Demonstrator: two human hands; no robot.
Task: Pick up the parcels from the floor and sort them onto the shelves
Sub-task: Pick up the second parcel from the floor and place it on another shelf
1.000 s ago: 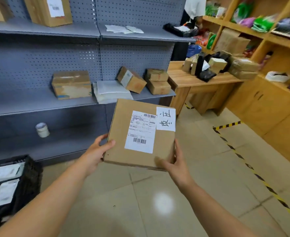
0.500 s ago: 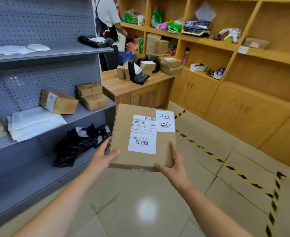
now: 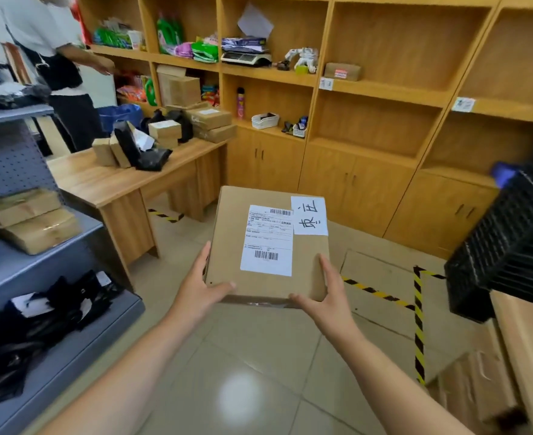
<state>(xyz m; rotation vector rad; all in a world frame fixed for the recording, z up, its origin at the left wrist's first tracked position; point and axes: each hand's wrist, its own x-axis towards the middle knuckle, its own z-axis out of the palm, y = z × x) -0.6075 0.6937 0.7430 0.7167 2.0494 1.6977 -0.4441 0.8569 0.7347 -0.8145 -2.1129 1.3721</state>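
Both hands are holding a flat cardboard parcel [image 3: 271,243] up in the air above the tiled floor [image 3: 240,365], in front of the person's chest. The left hand [image 3: 196,291] is gripping the parcel's near left corner, its fingers [image 3: 203,257] lying along the left side edge and the thumb pressing on the top face. The right hand [image 3: 329,301] is gripping the near right corner, its fingers [image 3: 328,271] running up the right side edge and the thumb curling under the near edge. The parcel's top face is tilting toward the camera, showing a white shipping label [image 3: 268,240] with barcodes and, just beside it at the far right corner, a white note [image 3: 309,215] with handwritten characters.

To the left, a grey metal shelf [image 3: 23,271] is carrying two stacked brown parcels [image 3: 29,219] near its right end, and the shelf below it is holding a heap of black mailer bags [image 3: 39,318]. Beyond it, a wooden tabletop [image 3: 108,180] is bearing small boxes [image 3: 164,130] and black bags [image 3: 146,152] along its far edge. Another person [image 3: 58,61] is standing behind that tabletop. Wooden wall shelves [image 3: 378,89] are filling the background, several compartments bare, others holding goods. A black plastic crate [image 3: 516,233] is sitting at the right, and yellow-and-black tape [image 3: 418,321] is marking the floor beneath it.
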